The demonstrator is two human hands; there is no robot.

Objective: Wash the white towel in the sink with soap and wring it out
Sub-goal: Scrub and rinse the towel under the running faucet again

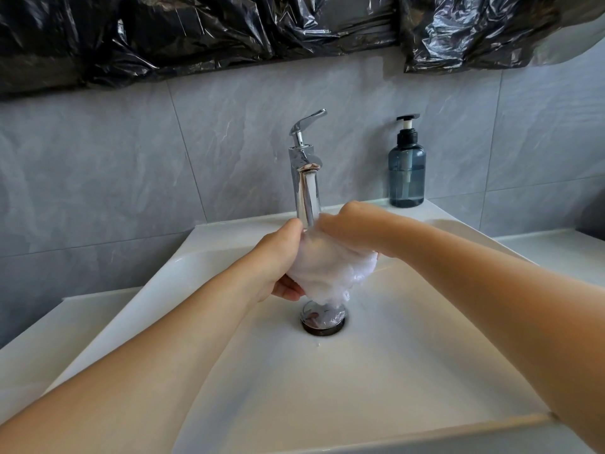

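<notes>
Under the running faucet, left hand and right hand gripped the sudsy white towel with curled fingers; soaping looked done, rinse under way, final wring left.

A bunched white towel is gripped by the left hand and right hand under the running chrome faucet, above the sink drain.

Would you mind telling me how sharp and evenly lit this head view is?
Head view: soft, even daylight; glare on the faucet and black plastic sheeting; wide-angle bending of the sink edges; right hand and white towel slightly motion-blurred.
</notes>
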